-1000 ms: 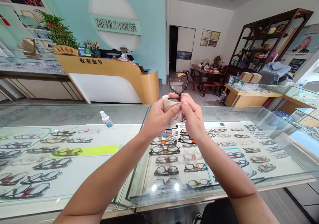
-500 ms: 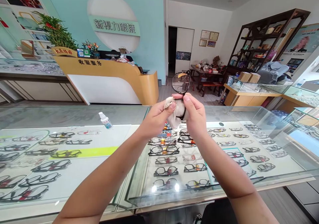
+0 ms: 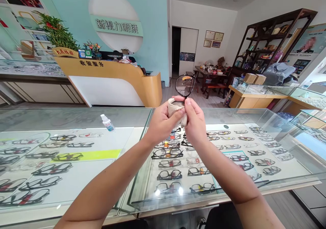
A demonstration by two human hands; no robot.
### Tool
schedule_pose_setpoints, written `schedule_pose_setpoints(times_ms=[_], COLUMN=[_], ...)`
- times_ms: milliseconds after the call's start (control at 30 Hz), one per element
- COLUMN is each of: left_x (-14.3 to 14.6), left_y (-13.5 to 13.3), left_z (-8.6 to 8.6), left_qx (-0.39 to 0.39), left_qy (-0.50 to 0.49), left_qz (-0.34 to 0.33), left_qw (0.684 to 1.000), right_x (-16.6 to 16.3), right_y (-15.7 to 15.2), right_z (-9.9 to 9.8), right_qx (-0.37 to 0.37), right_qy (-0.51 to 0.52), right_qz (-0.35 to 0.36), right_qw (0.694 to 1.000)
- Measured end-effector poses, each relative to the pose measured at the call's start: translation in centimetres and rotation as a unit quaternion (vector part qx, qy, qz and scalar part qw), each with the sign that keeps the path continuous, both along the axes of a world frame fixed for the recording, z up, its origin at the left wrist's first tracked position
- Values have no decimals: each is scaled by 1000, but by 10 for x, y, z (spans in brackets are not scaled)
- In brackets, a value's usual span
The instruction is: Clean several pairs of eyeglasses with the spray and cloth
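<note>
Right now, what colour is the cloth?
The cloth is cream; the head view shows it best.

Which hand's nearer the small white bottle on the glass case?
Left. The left hand, gripping the cloth, is to the right of the white bottle; the right hand, pinching the glasses, is farther right.

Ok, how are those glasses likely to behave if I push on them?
The glasses have thin rims, so they're probably light and could flex if twisted. The upper part stands free above the cloth, so a push there would likely tilt the whole pair. The lower part may slip, as cloth wraps around it.
</note>
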State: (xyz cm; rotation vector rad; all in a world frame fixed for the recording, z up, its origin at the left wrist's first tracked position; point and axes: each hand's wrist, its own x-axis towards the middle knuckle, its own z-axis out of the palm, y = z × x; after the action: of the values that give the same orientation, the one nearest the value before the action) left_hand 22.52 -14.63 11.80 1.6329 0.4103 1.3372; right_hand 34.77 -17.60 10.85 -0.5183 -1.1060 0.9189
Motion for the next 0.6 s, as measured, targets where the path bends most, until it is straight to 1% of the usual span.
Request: schedule_pose_setpoints(times_ms=[100,200,267,400,467,533,600], left_x=[3,3,-1,-13,-16,-14,-8], left_y=[-1,2,6,9,8,6,2], left_z=[-4,-8,-7,0,3,4,3], left_qx=[-7,-14,-12,-30,-37,-38,-35], left_qy=[-23,-27,-13,56,81,74,47], left_qz=[35,44,23,-86,-116,-107,-71], left_qw=[999,999,1000,994,989,991,996], right_x=[-3,-2,0,7,9,7,3], right_y=[-2,-2,-1,2,4,4,4], right_z=[-5,-5,-4,1,2,1,-1], right_qx=[-11,-10,7,4,-4,-13,-19], right_qy=[-11,-23,-19,-6,6,13,11], right_qz=[-16,-39,-45,-32,-29,-26,-25], right_qw=[1000,999,999,999,1000,999,999])
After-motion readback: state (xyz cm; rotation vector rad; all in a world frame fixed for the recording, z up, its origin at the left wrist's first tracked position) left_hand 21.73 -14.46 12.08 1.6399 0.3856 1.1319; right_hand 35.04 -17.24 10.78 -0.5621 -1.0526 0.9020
